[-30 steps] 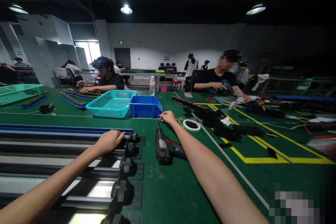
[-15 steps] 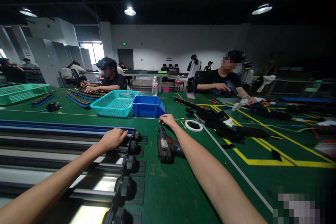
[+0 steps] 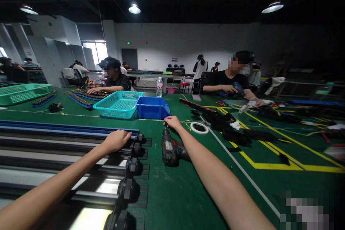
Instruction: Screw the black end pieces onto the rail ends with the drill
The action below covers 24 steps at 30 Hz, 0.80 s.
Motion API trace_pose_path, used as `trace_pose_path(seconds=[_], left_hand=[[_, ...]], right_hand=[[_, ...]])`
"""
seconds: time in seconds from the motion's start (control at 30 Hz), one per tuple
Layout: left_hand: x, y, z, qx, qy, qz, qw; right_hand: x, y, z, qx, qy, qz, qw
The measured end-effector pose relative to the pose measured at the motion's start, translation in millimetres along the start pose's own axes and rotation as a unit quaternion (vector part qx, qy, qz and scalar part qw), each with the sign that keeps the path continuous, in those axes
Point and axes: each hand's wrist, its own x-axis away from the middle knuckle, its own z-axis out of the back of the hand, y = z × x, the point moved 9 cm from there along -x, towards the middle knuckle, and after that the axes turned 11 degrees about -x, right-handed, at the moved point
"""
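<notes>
Left hand: your fingers curl over rails, grip unclear
Right hand: your fingers at drill tip, grip unclear
Blue bin: right hand's ten o'clock

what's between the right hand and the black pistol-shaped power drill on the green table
Nothing visible: the right hand has its fingers right at the tip of the drill, though contact is unclear. The right forearm partly hides its handle.
</notes>
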Motion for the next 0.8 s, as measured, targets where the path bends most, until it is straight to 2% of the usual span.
trace_pose_path(seconds=[0.13, 0.23, 0.3, 0.4, 0.5, 0.63, 0.7, 0.8], left_hand=[[-1.2, -0.4, -1.3, -0.003, -0.002, 0.0, 1.0], [-2.6, -1.1, -1.8, -0.009, 0.008, -0.01, 1.0], [-3.1, -1.2, -1.9, -0.014, 0.017, -0.023, 0.999], [-2.6, -2.1, -2.0, -0.014, 0.024, -0.032, 0.999], [-1.5, -3.8, -2.3, -0.01, 0.022, -0.024, 0.999], [-1.4, -2.1, -2.1, -0.008, 0.022, -0.025, 0.999], [-1.2, 0.8, -1.4, -0.006, 0.022, -0.037, 0.999], [0.3, 4.3, 0.6, -0.005, 0.02, -0.046, 0.999]], right_hand=[[13.7, -21.6, 19.6, 0.057, 0.07, 0.025, 0.996], [28.0, -51.7, 34.1, 0.088, 0.119, 0.057, 0.987], [37.2, -75.4, 37.8, 0.101, 0.119, 0.08, 0.984], [55.4, -106.9, 38.8, 0.115, 0.075, 0.112, 0.984], [87.9, -118.0, 39.2, 0.148, -0.027, 0.119, 0.981], [154.5, -89.5, 35.9, 0.265, -0.222, 0.068, 0.936], [182.9, -72.7, 36.7, 0.305, -0.259, 0.045, 0.915], [204.6, -63.8, 30.6, 0.332, -0.244, 0.064, 0.909]])
